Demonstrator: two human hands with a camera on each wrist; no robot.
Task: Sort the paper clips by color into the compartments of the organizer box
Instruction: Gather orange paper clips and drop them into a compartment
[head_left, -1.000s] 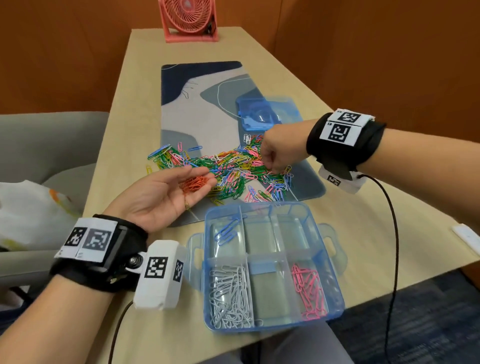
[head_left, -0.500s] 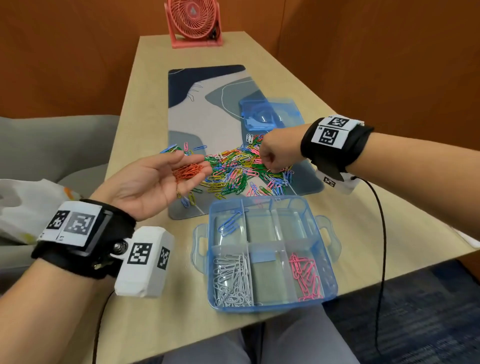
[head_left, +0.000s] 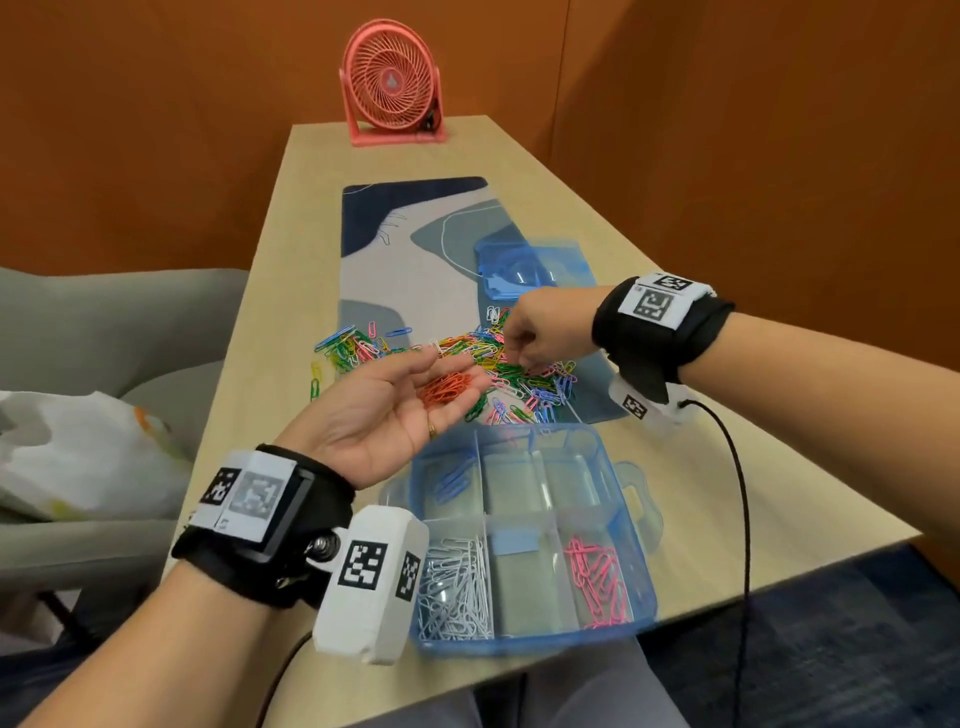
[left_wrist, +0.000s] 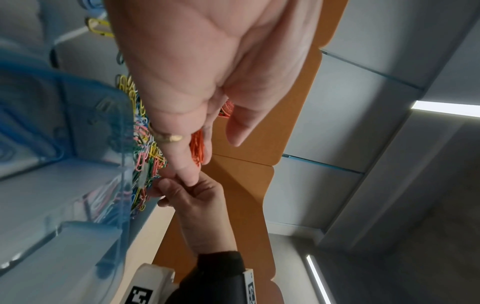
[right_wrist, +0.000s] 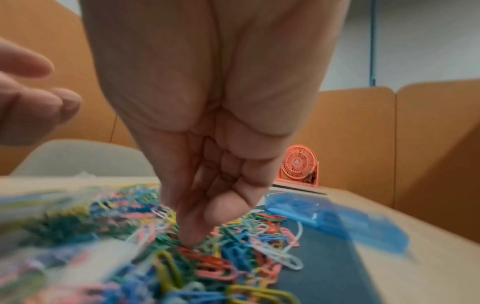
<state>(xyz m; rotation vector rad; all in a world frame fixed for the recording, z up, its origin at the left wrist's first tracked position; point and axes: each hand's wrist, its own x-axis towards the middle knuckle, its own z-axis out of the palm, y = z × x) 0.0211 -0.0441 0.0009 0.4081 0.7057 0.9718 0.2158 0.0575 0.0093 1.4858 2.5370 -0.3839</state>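
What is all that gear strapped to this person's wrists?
Each bare forearm wears a wide black wrist strap. The strap by the left hand carries a white panel with black square code markings and a white boxy block with the same codes. The strap by the right hand has a similar panel, a small white block beneath and a thin black cable. A gold ring sits on one left finger.

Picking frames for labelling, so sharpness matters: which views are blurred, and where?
Head view: mostly sharp, organizer box near rim slightly soft. Right wrist: clip pile smeared at lower left, lid blurred. Left wrist: box wall blurry, palm clear.
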